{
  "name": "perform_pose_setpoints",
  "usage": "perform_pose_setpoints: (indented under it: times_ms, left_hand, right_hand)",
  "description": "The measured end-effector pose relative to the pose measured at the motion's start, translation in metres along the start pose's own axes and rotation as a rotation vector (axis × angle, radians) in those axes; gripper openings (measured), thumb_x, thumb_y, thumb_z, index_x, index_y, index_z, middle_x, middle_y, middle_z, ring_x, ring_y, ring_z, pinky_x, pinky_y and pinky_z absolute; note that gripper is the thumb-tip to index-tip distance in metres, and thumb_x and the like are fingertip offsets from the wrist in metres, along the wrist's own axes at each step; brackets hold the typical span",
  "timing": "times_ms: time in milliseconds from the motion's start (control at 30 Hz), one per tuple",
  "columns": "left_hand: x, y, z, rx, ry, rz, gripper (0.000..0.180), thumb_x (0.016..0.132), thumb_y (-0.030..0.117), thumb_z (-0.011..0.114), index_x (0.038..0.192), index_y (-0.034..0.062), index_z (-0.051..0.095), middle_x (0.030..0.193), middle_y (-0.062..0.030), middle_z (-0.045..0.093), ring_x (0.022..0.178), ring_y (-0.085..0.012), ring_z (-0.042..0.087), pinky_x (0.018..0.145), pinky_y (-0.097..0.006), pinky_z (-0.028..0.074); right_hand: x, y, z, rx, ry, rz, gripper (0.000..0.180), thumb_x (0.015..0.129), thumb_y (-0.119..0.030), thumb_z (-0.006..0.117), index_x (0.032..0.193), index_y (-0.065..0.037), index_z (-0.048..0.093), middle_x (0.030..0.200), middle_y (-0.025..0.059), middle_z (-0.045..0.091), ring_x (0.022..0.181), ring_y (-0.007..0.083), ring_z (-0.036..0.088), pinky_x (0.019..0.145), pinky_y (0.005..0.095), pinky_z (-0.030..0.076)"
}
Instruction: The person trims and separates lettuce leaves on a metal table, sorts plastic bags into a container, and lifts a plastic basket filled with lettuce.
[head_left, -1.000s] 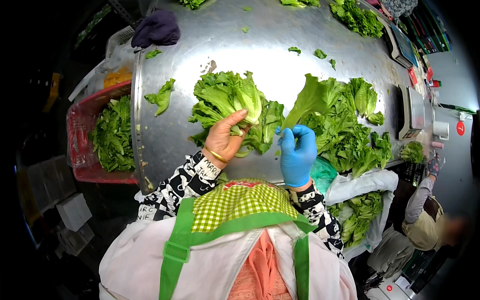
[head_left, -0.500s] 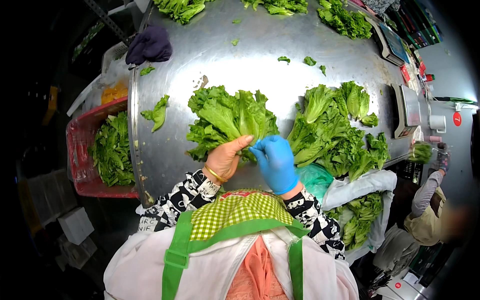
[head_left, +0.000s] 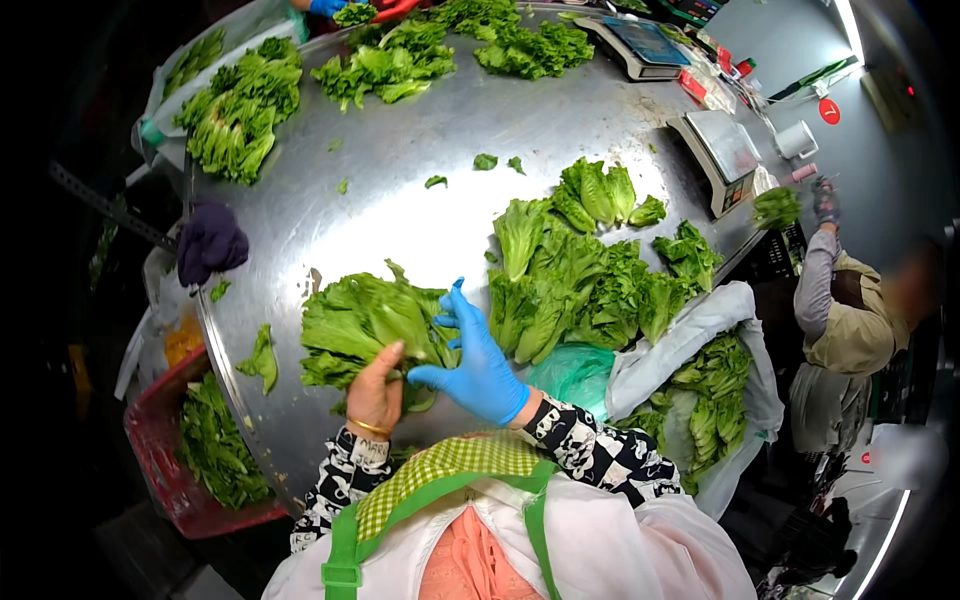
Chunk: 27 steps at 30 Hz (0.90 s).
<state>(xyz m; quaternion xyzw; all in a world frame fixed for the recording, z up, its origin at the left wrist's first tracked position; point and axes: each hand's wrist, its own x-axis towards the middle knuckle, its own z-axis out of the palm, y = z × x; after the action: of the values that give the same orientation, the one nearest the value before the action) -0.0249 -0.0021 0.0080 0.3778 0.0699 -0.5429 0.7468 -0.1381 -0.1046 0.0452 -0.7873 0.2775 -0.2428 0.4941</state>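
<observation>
My bare left hand (head_left: 376,396), with a gold bangle at the wrist, is closed on the base of a bunch of leafy green lettuce (head_left: 352,322) just over the metal table (head_left: 330,220). Its leaves fan away to the upper left. My right hand (head_left: 480,362), in a blue glove, is open beside the bunch, fingers spread and thumb toward the stem end. Whether its fingertips touch the leaves, I cannot tell. Right of this hand lies a pile of lettuce heads (head_left: 570,280). One loose leaf (head_left: 261,360) rests to the left.
A red crate (head_left: 150,455) of lettuce stands left, a white-lined container (head_left: 745,300) of lettuce right, beside a green plastic bag (head_left: 572,378). A purple cloth (head_left: 212,243) lies at the table edge. Scales (head_left: 715,160) stand far right. A co-worker (head_left: 850,310) holds lettuce at right; another's gloved hand (head_left: 328,7) shows at the top.
My right hand has come away from the lettuce stems, and its fingers have opened out. The left hand keeps the bunch. The whole view has shifted, showing more of the table's far side.
</observation>
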Motion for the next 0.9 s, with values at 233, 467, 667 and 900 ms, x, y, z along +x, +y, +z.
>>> perform_pose_setpoints:
  times_ms: [233,467,667,900]
  left_hand:
    - [-0.003,-0.001,0.034,-0.073,-0.208,-0.304,0.028,0.085,0.025,0.064,0.105,0.0059,0.061,0.096,-0.0055,0.064,0.080,-0.0142,0.060,0.063,-0.025,0.048]
    - [0.031,0.002,0.077,0.206,-0.403,-0.264,0.038,0.077,0.037,0.069,0.095,0.0035,0.064,0.099,-0.0106,0.064,0.095,-0.0232,0.058,0.088,-0.038,0.043]
    - [0.059,-0.014,0.127,0.087,-0.528,-0.106,0.055,0.076,0.015,0.072,0.124,0.0051,0.046,0.115,-0.0040,0.056,0.106,-0.0159,0.051,0.096,-0.032,0.037]
    - [0.074,-0.017,0.091,1.104,-0.290,0.419,0.052,0.072,0.021,0.074,0.115,0.0015,0.052,0.120,-0.0124,0.051,0.119,-0.0269,0.043,0.098,-0.039,0.036]
  right_hand:
    - [0.015,0.003,-0.022,-0.189,-0.195,-0.140,0.119,0.063,-0.038,0.081,0.141,0.005,0.002,0.145,0.0282,0.009,0.134,0.0411,0.017,0.109,0.0430,0.021]
    - [0.031,0.004,-0.062,-0.026,0.067,-0.065,0.108,0.063,-0.017,0.077,0.141,0.005,0.005,0.144,0.0257,0.019,0.133,0.0326,0.026,0.107,0.0368,0.026]
    - [0.053,0.017,-0.117,-0.053,0.270,-0.082,0.105,0.060,-0.008,0.071,0.141,0.006,0.007,0.139,0.0241,0.029,0.128,0.0291,0.033,0.106,0.0337,0.029]
    - [0.091,0.081,-0.253,0.118,0.726,0.086,0.086,0.070,0.007,0.060,0.142,-0.001,0.014,0.135,0.0209,0.036,0.116,0.0292,0.048,0.091,0.0335,0.048]
